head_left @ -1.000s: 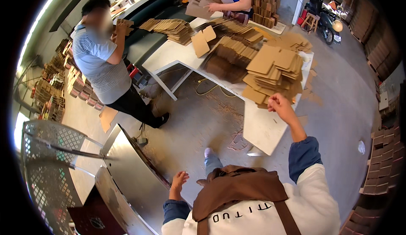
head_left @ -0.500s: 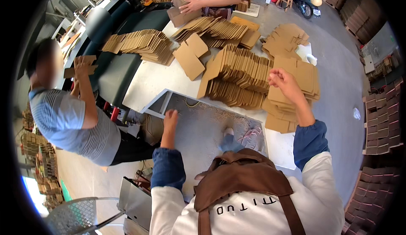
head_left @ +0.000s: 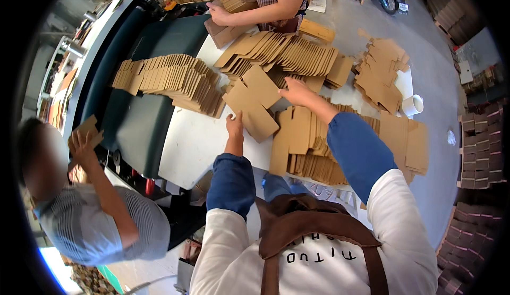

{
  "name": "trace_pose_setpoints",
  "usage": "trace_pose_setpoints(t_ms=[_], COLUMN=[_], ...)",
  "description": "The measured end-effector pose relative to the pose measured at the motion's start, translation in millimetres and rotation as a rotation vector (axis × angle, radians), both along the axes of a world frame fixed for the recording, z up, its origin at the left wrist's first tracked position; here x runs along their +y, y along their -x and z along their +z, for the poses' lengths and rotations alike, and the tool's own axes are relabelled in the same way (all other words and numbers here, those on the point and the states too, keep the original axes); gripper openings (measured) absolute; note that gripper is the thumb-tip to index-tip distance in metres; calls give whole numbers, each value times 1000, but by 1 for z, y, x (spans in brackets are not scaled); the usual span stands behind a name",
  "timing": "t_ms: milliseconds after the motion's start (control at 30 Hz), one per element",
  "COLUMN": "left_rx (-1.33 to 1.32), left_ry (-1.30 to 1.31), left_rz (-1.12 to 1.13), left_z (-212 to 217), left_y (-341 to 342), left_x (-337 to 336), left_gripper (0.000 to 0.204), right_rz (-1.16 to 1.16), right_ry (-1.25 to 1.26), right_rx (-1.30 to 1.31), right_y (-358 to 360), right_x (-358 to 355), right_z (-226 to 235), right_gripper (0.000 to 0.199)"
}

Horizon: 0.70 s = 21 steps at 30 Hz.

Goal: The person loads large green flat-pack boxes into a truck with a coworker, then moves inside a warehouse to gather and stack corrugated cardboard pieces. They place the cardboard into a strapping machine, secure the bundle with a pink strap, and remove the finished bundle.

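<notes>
A creased flat cardboard blank lies on the white table, between fanned stacks of similar blanks. My left hand is at its lower left edge, thumb and fingers a little apart. From the right, my right hand reaches over to the blank's right edge with the index finger stretched out. Neither hand is clearly closed on the cardboard. Below my right forearm stands a thick row of folded cardboard blanks. Another fanned stack lies beyond the single blank.
One co-worker at left holds a cardboard piece beside the dark green conveyor belt. Another co-worker grips a cardboard bundle across the table. A white mug stands at the table's right edge. Bundled cardboard is piled at far right.
I have moved closer to the table. Both hands have gone forward to the single blank, the right one swinging left from above the right-hand stack. The co-worker at left has lowered the cardboard piece.
</notes>
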<state>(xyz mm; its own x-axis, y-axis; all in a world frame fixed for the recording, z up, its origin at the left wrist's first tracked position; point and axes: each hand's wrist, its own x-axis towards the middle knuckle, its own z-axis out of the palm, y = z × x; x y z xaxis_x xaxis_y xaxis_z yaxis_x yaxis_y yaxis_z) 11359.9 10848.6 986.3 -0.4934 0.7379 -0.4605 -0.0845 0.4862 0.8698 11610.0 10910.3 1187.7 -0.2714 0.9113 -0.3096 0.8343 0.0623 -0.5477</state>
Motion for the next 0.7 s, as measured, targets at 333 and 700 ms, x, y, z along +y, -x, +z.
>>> trace_pose_setpoints(t_ms=[333, 700], left_rx=[-564, -505], left_ry=[-125, -364], left_rz=[-70, -359], left_z=[25, 127], left_y=[20, 88], left_x=[-14, 110], left_gripper=[22, 40], right_rz=[-109, -215], right_ry=[-9, 84], right_rx=[58, 959], right_y=[43, 18], right_x=[38, -19], right_z=[-72, 51], right_gripper=[54, 33])
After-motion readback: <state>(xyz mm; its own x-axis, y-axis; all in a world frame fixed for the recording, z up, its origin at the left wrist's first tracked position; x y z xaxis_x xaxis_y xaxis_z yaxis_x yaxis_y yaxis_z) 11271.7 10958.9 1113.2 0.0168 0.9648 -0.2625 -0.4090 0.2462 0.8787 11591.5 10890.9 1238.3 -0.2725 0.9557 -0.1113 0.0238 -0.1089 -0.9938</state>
